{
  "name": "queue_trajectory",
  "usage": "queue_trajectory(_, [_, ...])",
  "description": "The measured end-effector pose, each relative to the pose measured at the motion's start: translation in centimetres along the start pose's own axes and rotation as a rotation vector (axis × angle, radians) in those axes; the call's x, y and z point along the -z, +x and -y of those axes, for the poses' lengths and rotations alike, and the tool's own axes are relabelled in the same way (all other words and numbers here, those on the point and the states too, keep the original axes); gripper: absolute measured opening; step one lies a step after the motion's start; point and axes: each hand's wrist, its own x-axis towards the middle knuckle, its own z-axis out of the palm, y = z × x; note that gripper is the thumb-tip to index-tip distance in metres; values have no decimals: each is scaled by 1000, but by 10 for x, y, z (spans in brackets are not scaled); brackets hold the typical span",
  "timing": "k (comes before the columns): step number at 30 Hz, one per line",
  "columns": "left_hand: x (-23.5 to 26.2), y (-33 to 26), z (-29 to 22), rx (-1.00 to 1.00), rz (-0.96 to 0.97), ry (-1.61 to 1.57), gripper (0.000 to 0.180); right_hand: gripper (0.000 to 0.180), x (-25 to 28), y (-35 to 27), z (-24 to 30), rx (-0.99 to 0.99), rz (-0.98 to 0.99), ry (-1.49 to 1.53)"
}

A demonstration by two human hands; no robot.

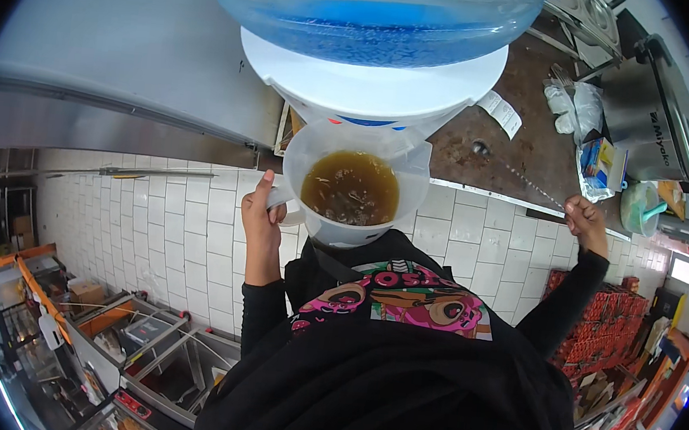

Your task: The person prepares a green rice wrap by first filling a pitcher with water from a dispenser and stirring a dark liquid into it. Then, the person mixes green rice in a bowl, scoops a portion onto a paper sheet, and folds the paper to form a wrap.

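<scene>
Black cloth of the person's top [387, 377] lies nearest the camera, filling the lower middle, with a blue bottle [370, 31] across the upper edge, seated on a white dispenser [365, 83]. To its right stretches a brown table [533, 150]. Just on the person's side of the dispenser is a translucent jug [415, 182] with brown liquid [351, 184] in it; what bears its weight cannot be told. Out to the jug's right, apart from it, is a spoon [522, 178], its long axis slanting from the bowl, on the jug's side and farther from the body, back to the right hand [587, 219]. That hand is by far the nearer to the spoon: closed narrow, fingertips pinching the handle's end. Whether the bowl touches the table is unclear. At the jug's left side, the left hand [263, 222] curls around its handle, thumb raised.
</scene>
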Motion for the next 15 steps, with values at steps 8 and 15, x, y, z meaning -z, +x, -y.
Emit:
queue_trajectory(8, [-1,-1,0,5,-17,-2,42,22,-101,51,-83,-6,-80,490])
queue_trajectory(15, [-6,-2,-1,-11,-37,0,43,33,-175,86,-84,439,-284,6])
